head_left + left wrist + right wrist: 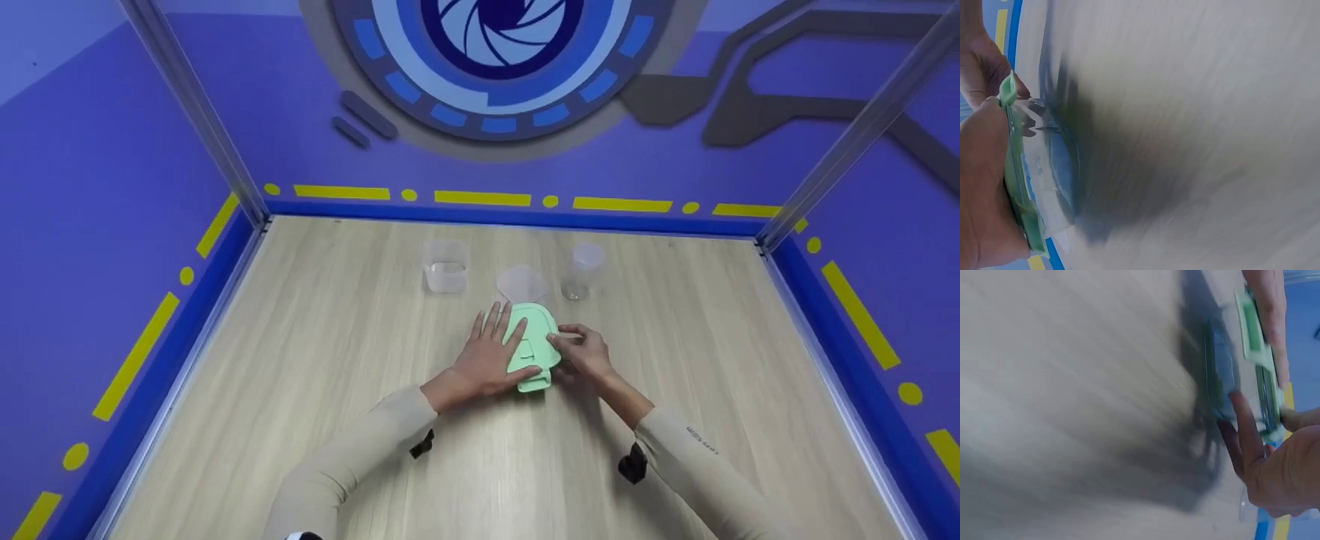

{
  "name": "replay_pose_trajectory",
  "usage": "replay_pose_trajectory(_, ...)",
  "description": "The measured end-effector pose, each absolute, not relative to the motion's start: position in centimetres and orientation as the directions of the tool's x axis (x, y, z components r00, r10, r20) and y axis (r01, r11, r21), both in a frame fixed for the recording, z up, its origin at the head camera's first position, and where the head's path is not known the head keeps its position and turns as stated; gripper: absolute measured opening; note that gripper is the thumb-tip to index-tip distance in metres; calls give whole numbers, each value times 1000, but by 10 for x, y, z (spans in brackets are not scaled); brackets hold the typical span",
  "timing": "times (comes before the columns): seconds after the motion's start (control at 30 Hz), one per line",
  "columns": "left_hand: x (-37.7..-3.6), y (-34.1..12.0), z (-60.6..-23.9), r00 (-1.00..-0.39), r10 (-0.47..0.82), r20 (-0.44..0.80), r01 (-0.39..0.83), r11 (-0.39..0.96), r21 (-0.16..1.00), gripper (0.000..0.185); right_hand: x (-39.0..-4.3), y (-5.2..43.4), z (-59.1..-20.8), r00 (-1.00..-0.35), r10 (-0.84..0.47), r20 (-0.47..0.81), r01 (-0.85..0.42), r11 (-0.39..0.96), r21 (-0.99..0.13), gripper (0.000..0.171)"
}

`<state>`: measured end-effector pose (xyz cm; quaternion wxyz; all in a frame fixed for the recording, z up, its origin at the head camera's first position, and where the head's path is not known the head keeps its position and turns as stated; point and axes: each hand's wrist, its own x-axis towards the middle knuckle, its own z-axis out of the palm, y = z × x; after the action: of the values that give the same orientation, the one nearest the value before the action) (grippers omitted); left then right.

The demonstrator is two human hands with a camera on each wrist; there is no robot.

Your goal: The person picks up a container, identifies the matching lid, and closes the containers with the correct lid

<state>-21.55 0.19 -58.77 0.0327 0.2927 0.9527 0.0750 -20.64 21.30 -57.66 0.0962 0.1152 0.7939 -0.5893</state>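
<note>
One green lid [541, 330] on one box [1041, 174], at the middle of the table [337, 337]. Resting on the lid with left hand [486, 358], fingers spread. Gripping the box with right hand [591, 352], thumb at the lid's edge, fingers against the box's side. Behind: one tub [446, 270], one flat clear piece [523, 285], one jar [575, 288].

Left arm [352, 442] and right arm [697, 457] reach forward and converge, sleeved to just short of the bare wrists [442, 390]. Left hand [484, 358]: palm down, fingers [501, 324] straight and fanned, thumb [525, 374] set apart and directed toward the right hand [589, 352]. Right hand: turned inward, in a gripping pose, thumb above, bent fingers below. The hands are near each other.
</note>
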Motion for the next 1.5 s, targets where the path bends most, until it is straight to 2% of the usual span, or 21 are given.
replay_pose_trajectory(0.17,-213,7,-590,-845,535,16,529,832,168,91,-199,212,-581,-964,-23,-266,253,245,-936,57)
replay_pose_trajectory(0.33,-214,4,-588,-832,555,5,548,820,163,91,-197,215,-580,-963,-112,-244,204,287,-936,57)
replay_pose_trajectory(0.6,-230,-12,-580,-721,692,-39,676,715,177,90,-212,224,-574,-930,-243,-275,200,294,-935,56)
replay_pose_trajectory(0.77,-242,-23,-577,-652,756,-56,746,653,130,91,-225,229,-572,-901,-318,-293,180,340,-923,54)
replay_pose_trajectory(0.9,-246,-26,-580,-627,777,-52,772,629,91,91,-233,232,-573,-887,-353,-299,159,373,-914,53)
replay_pose_trajectory(1.03,-246,-26,-583,-632,773,-56,768,634,88,92,-236,233,-575,-893,-318,-318,190,374,-908,54)
replay_pose_trajectory(1.23,-241,-23,-583,-672,740,-36,731,671,126,92,-226,228,-580,-935,-119,-335,288,300,-909,57)
replay_pose_trajectory(1.33,-238,-20,-584,-692,722,-21,710,685,164,92,-217,223,-583,-955,-49,-294,267,297,-917,56)
replay_pose_trajectory(1.5,-231,-14,-585,-738,674,-28,660,730,178,92,-201,217,-581,-979,-43,-197,173,319,-932,58)
